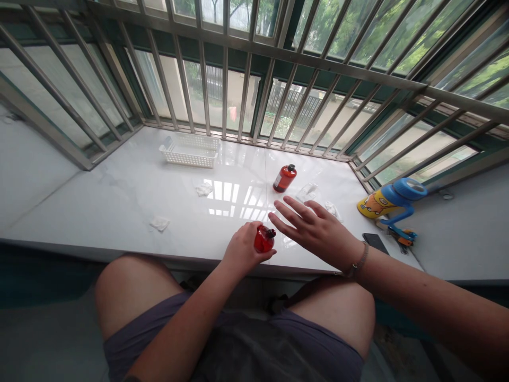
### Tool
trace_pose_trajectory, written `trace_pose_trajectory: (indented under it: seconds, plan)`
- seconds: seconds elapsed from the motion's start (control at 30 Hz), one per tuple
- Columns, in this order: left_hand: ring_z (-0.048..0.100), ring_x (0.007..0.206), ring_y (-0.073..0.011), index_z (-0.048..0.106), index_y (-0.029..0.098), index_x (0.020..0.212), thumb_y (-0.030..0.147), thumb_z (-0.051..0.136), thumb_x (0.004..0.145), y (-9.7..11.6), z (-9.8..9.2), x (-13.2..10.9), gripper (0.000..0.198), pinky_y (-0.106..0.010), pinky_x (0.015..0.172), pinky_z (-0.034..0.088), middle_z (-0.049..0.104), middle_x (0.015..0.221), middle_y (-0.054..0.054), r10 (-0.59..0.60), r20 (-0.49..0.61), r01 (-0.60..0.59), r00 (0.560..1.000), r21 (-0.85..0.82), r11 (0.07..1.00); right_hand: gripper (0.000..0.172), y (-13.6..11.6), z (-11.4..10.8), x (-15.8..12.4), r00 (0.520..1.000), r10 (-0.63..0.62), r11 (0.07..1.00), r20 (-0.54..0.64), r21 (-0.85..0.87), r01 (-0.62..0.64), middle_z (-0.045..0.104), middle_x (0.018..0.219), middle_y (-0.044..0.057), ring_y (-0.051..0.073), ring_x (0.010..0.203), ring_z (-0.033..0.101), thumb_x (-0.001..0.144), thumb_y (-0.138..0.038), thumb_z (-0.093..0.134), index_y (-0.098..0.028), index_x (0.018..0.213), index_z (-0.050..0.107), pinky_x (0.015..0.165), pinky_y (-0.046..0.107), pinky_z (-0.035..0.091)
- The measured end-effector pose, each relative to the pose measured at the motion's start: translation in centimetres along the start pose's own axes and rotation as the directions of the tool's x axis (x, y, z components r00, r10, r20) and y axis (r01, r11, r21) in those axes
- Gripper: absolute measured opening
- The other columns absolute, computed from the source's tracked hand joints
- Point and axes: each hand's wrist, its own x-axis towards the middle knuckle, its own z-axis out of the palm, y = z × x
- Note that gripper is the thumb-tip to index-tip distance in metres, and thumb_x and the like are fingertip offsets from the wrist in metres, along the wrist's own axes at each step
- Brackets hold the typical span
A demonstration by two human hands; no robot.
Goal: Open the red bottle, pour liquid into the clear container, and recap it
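My left hand (244,244) is wrapped round a red bottle (263,240) with a small black top, close to the front edge of the white ledge. Its lower part is hidden by my fingers. My right hand (314,228) hovers to the right of this bottle, fingers spread, holding nothing; a bracelet circles the wrist. Beyond my right hand a second red bottle (285,178), with a black cap and a pale label, stands on the ledge. A crumpled white tissue (308,192) lies just behind the right fingers.
A white perforated basket (190,154) sits at the back left. Crumpled tissues (160,223) lie on the left side. At right are a blue and yellow flask (392,197), a dark phone (375,243) and a small orange-and-blue item (404,237). Barred windows close off the back.
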Motion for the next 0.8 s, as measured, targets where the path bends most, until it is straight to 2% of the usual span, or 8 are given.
trace_pose_trajectory:
  seconds: [0.47, 0.67, 0.8]
  plan:
    - [0.068, 0.110, -0.0301, 0.052, 0.029, 0.130, 0.033, 0.100, 0.072, 0.0, -0.1, 0.0, 0.075, -0.047, 0.096, 0.057, 0.068, 0.121, -0.003, 0.001, -0.004, -0.001, 1.000, -0.010, 1.000, 0.051, -0.1, -0.2, 0.5, 0.999, -0.032, 0.998, 0.011, -0.059, 0.033, 0.053, 0.164, 0.012, 0.033, 0.152, 0.046, 0.107, -0.016, 0.060, -0.021, 0.157, 0.053, 0.111, 0.049, 0.044]
    - [0.069, 0.113, -0.0311, 0.052, 0.030, 0.132, 0.034, 0.099, 0.074, -0.1, -0.1, 0.0, 0.075, -0.047, 0.096, 0.058, 0.068, 0.124, -0.004, -0.010, -0.008, 0.010, 1.000, -0.041, 0.999, 0.055, -1.1, 0.9, 0.2, 1.000, 0.024, 1.000, -0.008, -0.019, -0.025, 0.053, 0.164, 0.014, 0.035, 0.151, 0.048, 0.105, -0.014, 0.060, -0.019, 0.159, 0.051, 0.108, 0.049, 0.046]
    - [0.068, 0.115, -0.0314, 0.052, 0.031, 0.133, 0.034, 0.101, 0.072, -0.2, -0.2, -0.2, 0.079, -0.048, 0.100, 0.057, 0.067, 0.126, -0.004, -0.020, -0.014, 0.019, 1.000, -0.059, 0.998, 0.060, -1.9, 2.2, -0.4, 0.993, 0.120, 0.993, 0.003, 0.021, -0.120, 0.053, 0.164, 0.014, 0.035, 0.151, 0.048, 0.103, -0.007, 0.056, -0.020, 0.161, 0.048, 0.109, 0.049, 0.047]
